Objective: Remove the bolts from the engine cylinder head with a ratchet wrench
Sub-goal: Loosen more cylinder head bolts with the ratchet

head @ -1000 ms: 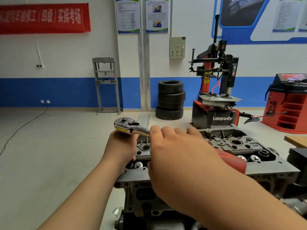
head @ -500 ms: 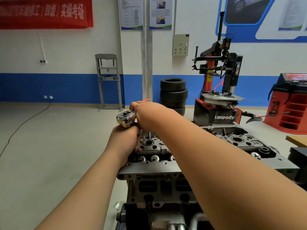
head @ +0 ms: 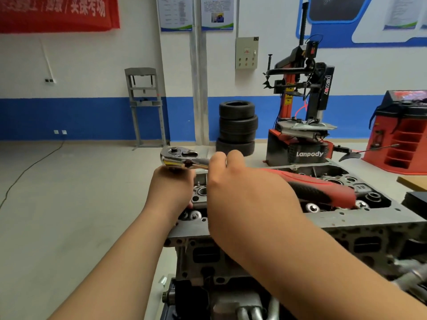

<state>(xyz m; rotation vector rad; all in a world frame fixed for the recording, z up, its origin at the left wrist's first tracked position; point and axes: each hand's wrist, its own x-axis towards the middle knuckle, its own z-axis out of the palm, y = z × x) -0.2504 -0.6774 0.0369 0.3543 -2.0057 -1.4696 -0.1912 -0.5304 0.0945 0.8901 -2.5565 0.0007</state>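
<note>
Pale grey smooth floor (head: pixel 69 204) carries, along far wall L to R: grey steel press frame (head: pixel 145 107), stack of 3 black rubber tyres (head: pixel 238 128), red-black tyre-changer machine (head: pixel 300 144), red shelved cabinet (head: pixel 402 139); thin black cable (head: pixel 30 167) trails across it at L

The ratchet wrench (head: pixel 307 181) sits with its head atop the left hand (head: pixel 172 188), its handle running right beneath the right hand (head: pixel 242 190), the cylinder head (head: pixel 360 224) below both.
</note>
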